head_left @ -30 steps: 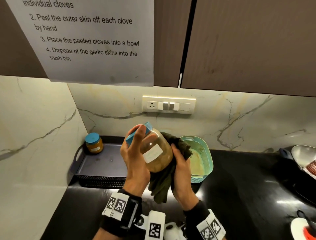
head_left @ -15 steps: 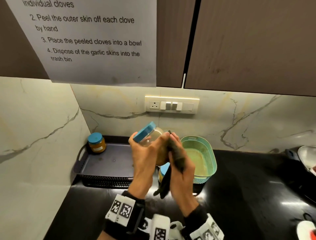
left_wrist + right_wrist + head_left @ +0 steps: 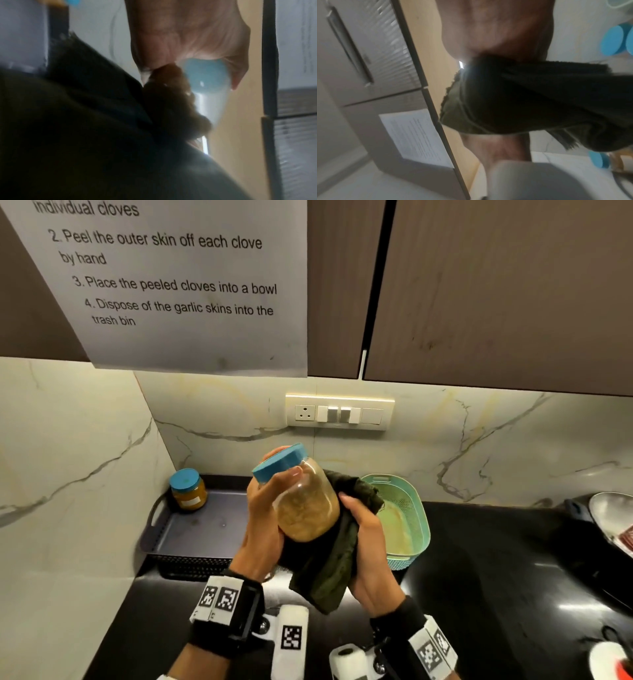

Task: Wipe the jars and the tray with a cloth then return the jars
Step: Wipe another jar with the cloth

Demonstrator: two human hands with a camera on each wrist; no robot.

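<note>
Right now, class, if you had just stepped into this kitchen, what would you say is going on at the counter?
A person is wiping a jar. The left hand grips a blue-lidded jar near its lid, tilted, above the black counter. The right hand presses a dark green cloth against the jar's side and bottom. A smaller blue-lidded jar stands in the back left corner of the grey tray. A mint green basket sits to the right of the tray.

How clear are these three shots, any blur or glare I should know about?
Head view: sharp, wide-angle bending, ceiling-light glare on the black counter. Left wrist view: soft and motion-blurred, dark cloth filling the lower left. Right wrist view: blurred, cloth nearly black, small bright glint beside it.
</note>
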